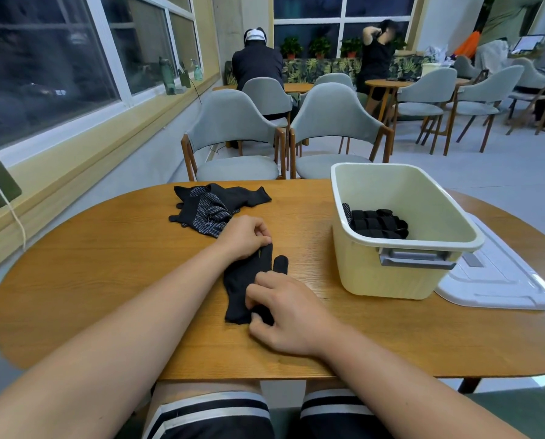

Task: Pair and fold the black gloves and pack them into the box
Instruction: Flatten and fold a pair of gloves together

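Wooden table, grey chairs, white lid

black glove flat mid-table | loose gloves behind | box holds folded gloves

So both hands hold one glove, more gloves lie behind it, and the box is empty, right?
No, the box is not empty: the head view shows folded gloves in it. The left hand and right hand do hold one glove, and more gloves lie behind it.
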A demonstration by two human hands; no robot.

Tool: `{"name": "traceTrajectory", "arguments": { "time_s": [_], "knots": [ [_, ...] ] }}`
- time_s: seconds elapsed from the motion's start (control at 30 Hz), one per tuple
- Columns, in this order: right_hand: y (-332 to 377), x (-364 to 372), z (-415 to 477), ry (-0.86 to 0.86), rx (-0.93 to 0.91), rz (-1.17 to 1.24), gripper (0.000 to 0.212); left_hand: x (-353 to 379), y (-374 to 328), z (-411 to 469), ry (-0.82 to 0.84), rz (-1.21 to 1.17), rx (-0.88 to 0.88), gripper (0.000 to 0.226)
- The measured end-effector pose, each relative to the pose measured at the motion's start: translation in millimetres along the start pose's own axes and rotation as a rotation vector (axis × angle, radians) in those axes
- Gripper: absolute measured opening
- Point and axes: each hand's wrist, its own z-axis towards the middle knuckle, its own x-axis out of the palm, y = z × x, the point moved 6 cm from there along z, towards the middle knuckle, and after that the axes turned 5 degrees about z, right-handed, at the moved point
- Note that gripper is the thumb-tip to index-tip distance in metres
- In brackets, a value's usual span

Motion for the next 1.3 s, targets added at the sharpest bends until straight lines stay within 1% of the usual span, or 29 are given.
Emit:
{"name": "traceTrajectory", "arguments": {
  "time_s": [0.17, 0.23, 0.3, 0.37, 0.47, 0.63, 0.7, 0.8, 0.9, 1.03, 1.13, 1.2, 1.3],
  "knots": [
    [0, -1, -1, -0.017, -0.005, 0.018, 0.016, -8, 7, -5, -0.097, -0.038, -0.013, 0.020],
    [-1, -3, -2, -0.029, 0.003, 0.043, 0.018, -15, 11, -10, -0.134, -0.063, -0.014, 0.018],
    [-4, -7, -3, -0.049, 0.023, 0.100, 0.015, -24, 17, -17, -0.158, -0.102, -0.016, 0.011],
    [-10, -11, -4, -0.083, 0.053, 0.161, 0.010, -33, 23, -28, -0.163, -0.135, -0.013, 0.006],
    [-19, -14, -5, -0.122, 0.088, 0.185, 0.006, -45, 28, -55, -0.157, -0.164, 0.027, 0.012],
    [-24, -15, -6, -0.130, 0.091, 0.189, 0.006, -49, 31, -103, -0.137, -0.140, 0.141, 0.017],
    [-23, -13, -5, -0.126, 0.084, 0.169, 0.006, -47, 31, -119, -0.124, -0.112, 0.180, 0.016],
    [-25, -9, -5, -0.097, 0.085, 0.134, 0.011, -39, 32, -139, -0.059, -0.038, 0.239, 0.022],
    [-27, -4, -4, -0.049, 0.100, 0.109, 0.016, -31, 38, -150, -0.022, 0.016, 0.233, 0.026],
    [-28, -3, -6, -0.011, 0.105, 0.085, 0.023, -26, 41, -160, -0.039, 0.144, 0.206, 0.033],
    [-26, -3, -12, 0.020, 0.102, 0.041, 0.029, -27, 34, -166, -0.067, 0.254, 0.198, 0.043],
    [-25, -3, -16, 0.043, 0.104, 0.010, 0.032, -28, 29, -168, -0.060, 0.270, 0.197, 0.046],
    [-23, -5, -17, 0.039, 0.110, 0.013, 0.032, -31, 20, -173, -0.083, 0.207, 0.242, 0.037]
  ]
}}
